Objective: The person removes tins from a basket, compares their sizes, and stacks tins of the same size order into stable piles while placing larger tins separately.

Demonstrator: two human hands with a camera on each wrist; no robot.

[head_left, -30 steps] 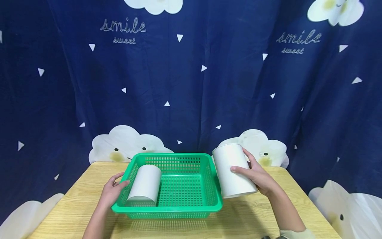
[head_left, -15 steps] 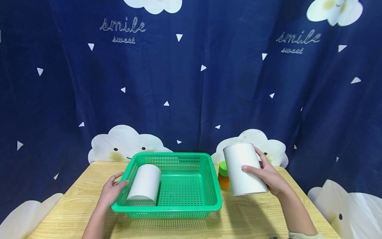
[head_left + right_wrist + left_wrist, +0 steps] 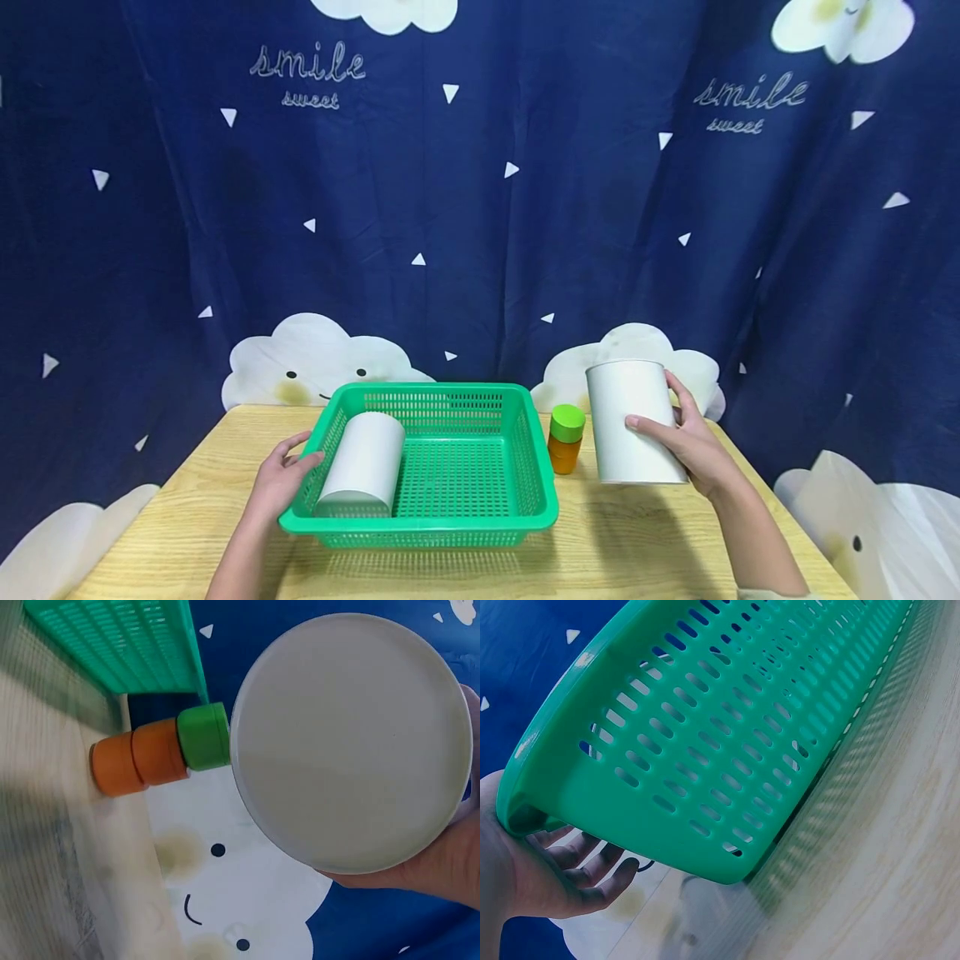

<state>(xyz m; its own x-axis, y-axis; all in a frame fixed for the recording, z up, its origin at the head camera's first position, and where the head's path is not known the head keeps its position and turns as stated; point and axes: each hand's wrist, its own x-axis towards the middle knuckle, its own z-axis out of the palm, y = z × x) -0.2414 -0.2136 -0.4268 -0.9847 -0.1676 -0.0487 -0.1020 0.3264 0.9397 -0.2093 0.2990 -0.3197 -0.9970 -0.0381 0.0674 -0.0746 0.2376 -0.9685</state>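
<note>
My right grip [image 3: 686, 437] has hold of the white can [image 3: 633, 425], thumb on the near side and fingers round behind; the can appears to hang clear of the counter [image 3: 187, 517], right of the basket [image 3: 420, 525]. My left grip [image 3: 281, 479] is clasped on the basket's left rim, thumb over the edge, fingers curled beneath.

The jar [image 3: 566, 450] worries me most. It stands upright between basket and can, with only a thin gap showing on the can's side. A leftward swing, or a drop in height while swinging, could clip its green lid [image 3: 567, 421] and knock it over. The can is wide and looks smooth, and I have it from one side only, so it might twist or slide if my thumb eased; lowering it tilted would land it on its edge.

The second can [image 3: 367, 458] lies on its side in the basket, against the left. A tug or lift from my left grip could set it rolling across the floor of the basket, or shove the right wall into the jar. Behind everything hangs the curtain [image 3: 480, 208], limiting reach at the far edge.
</note>
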